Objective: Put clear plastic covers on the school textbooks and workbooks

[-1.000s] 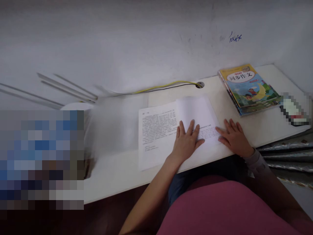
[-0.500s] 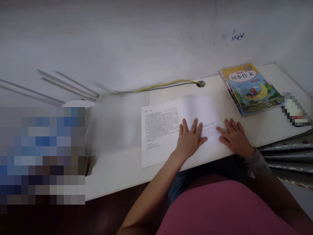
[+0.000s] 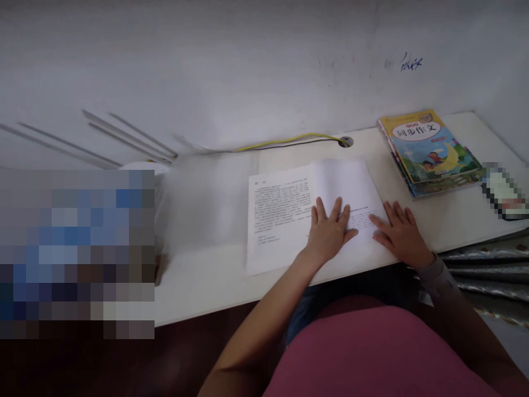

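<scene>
An open book (image 3: 278, 212) with printed pages lies flat on the white desk (image 3: 206, 281) in front of me. My left hand (image 3: 329, 231) rests across its inner fold and right page, palm down with the fingers spread. At the book's right edge is my right hand (image 3: 403, 234), also flat with fingers apart; its thumb and index finger reach onto the right page while the other fingers lie over the desk. Neither hand grips anything. Part of the right page's text is hidden under my left hand.
A stack of colourful books (image 3: 430, 151) lies at the back right. Beside it is a blurred-out phone-like object (image 3: 504, 193). A yellow cable (image 3: 285, 140) runs along the wall into a desk hole (image 3: 346, 142). A pixelated area (image 3: 78, 248) covers the left.
The whole scene has shifted slightly to the right in view, as the camera turned a little. Both hands keep the same flat pose on the book.
</scene>
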Action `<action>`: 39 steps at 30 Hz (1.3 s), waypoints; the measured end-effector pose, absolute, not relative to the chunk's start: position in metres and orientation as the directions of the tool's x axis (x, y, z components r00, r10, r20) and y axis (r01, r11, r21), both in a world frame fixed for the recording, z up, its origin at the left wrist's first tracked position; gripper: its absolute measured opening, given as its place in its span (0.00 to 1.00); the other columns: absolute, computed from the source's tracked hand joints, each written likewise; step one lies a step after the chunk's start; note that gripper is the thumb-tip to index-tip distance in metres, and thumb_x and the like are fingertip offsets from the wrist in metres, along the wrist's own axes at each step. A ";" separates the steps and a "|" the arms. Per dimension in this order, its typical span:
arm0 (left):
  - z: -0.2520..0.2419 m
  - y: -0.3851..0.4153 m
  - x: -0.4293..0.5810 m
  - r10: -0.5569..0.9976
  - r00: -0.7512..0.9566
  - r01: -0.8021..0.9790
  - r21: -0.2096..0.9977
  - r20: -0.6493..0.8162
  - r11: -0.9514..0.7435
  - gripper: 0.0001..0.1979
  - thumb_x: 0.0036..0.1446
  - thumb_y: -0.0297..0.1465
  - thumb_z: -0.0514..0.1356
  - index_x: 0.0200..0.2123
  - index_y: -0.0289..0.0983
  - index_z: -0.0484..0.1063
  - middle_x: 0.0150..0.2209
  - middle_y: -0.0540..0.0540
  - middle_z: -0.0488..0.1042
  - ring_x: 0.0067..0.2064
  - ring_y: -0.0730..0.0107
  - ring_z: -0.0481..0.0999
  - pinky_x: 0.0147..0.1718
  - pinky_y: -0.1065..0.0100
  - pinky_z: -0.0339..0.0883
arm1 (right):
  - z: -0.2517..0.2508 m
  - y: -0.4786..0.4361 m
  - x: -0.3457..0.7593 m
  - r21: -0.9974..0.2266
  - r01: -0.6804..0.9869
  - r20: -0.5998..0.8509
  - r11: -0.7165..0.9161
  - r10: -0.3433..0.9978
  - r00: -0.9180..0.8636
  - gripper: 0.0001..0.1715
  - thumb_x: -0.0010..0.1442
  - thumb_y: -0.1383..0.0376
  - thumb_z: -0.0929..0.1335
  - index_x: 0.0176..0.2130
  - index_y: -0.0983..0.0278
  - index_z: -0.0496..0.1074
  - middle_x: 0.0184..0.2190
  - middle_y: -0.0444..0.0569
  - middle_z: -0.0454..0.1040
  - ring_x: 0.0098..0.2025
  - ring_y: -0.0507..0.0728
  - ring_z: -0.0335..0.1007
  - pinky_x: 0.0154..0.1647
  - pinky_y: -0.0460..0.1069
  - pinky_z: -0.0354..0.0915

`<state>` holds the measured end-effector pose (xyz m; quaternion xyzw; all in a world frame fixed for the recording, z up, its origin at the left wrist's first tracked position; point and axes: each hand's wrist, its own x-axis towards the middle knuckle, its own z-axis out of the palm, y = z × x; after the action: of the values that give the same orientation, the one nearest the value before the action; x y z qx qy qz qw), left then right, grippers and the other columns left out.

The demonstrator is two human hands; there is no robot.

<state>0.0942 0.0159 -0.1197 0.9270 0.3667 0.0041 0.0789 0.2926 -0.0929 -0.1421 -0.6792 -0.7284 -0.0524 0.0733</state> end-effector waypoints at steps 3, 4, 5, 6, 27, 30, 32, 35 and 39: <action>-0.117 0.018 0.085 0.668 0.743 0.660 0.208 -0.036 -0.722 0.36 0.61 0.51 0.47 0.66 0.41 0.48 0.68 0.37 0.45 0.67 0.34 0.36 0.58 0.35 0.47 | -0.144 -0.094 0.295 -0.020 0.997 0.204 0.079 0.976 -0.073 0.26 0.64 0.56 0.63 0.61 0.54 0.62 0.68 0.57 0.47 0.66 0.72 0.45 0.59 0.67 0.50; -0.117 0.020 0.078 0.677 0.736 0.663 0.228 -0.024 -0.713 0.36 0.61 0.52 0.46 0.67 0.40 0.46 0.69 0.37 0.43 0.68 0.37 0.37 0.59 0.37 0.49 | -0.146 -0.095 0.296 -0.016 0.996 0.217 0.083 0.973 -0.077 0.26 0.64 0.56 0.63 0.60 0.54 0.63 0.68 0.57 0.47 0.66 0.72 0.46 0.59 0.67 0.50; -0.117 0.022 0.067 0.701 0.713 0.681 0.242 -0.007 -0.691 0.37 0.61 0.52 0.45 0.67 0.40 0.44 0.69 0.35 0.42 0.68 0.39 0.38 0.59 0.39 0.49 | -0.147 -0.096 0.298 -0.012 0.996 0.228 0.088 0.970 -0.083 0.26 0.64 0.56 0.63 0.60 0.54 0.63 0.68 0.57 0.47 0.66 0.72 0.47 0.59 0.67 0.51; -0.118 0.024 0.053 0.740 0.673 0.715 0.248 0.008 -0.653 0.37 0.62 0.52 0.44 0.68 0.38 0.42 0.69 0.34 0.41 0.68 0.41 0.39 0.59 0.40 0.49 | -0.148 -0.096 0.299 -0.009 0.996 0.237 0.094 0.967 -0.089 0.25 0.64 0.57 0.63 0.60 0.54 0.64 0.68 0.57 0.48 0.66 0.72 0.48 0.59 0.67 0.52; -0.148 0.033 -0.075 0.937 0.320 0.844 0.409 0.138 -0.348 0.37 0.64 0.43 0.46 0.68 0.33 0.33 0.65 0.28 0.51 0.65 0.45 0.55 0.60 0.37 0.45 | -0.123 -0.049 0.198 -0.055 0.988 0.125 0.141 0.983 -0.133 0.34 0.60 0.48 0.63 0.62 0.57 0.60 0.62 0.63 0.60 0.63 0.71 0.54 0.59 0.64 0.55; -0.148 0.033 -0.074 0.938 0.323 0.859 0.378 0.128 -0.347 0.38 0.63 0.45 0.44 0.67 0.30 0.35 0.65 0.25 0.52 0.65 0.43 0.55 0.60 0.38 0.45 | -0.121 -0.051 0.200 -0.082 0.990 0.101 0.119 0.989 -0.110 0.34 0.61 0.49 0.63 0.62 0.57 0.61 0.62 0.62 0.59 0.64 0.70 0.53 0.59 0.64 0.55; -0.148 0.033 -0.072 0.939 0.317 0.867 0.362 0.131 -0.343 0.38 0.63 0.46 0.43 0.67 0.28 0.36 0.65 0.24 0.51 0.64 0.43 0.56 0.60 0.39 0.45 | -0.121 -0.052 0.200 -0.097 0.990 0.092 0.106 0.991 -0.097 0.33 0.61 0.50 0.63 0.62 0.57 0.61 0.63 0.63 0.57 0.64 0.71 0.52 0.60 0.64 0.54; -0.147 0.032 -0.070 0.942 0.310 0.877 0.344 0.128 -0.336 0.37 0.64 0.46 0.43 0.68 0.29 0.36 0.65 0.26 0.52 0.65 0.44 0.56 0.60 0.39 0.45 | -0.121 -0.054 0.200 -0.103 0.991 0.089 0.088 0.993 -0.079 0.33 0.61 0.50 0.63 0.62 0.58 0.61 0.63 0.63 0.57 0.64 0.71 0.52 0.60 0.64 0.53; -0.147 0.031 -0.069 0.933 0.337 0.878 0.318 0.124 -0.359 0.35 0.65 0.44 0.42 0.68 0.31 0.38 0.65 0.28 0.51 0.66 0.48 0.52 0.61 0.40 0.44 | -0.120 -0.055 0.202 -0.108 0.991 0.091 0.084 0.993 -0.075 0.32 0.61 0.50 0.63 0.62 0.57 0.61 0.63 0.63 0.58 0.64 0.70 0.52 0.60 0.64 0.53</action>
<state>-0.0694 0.0314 -0.1467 0.8117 0.5578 0.1432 0.0974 0.2021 -0.0547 -0.1200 -0.6766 -0.7329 0.0089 0.0702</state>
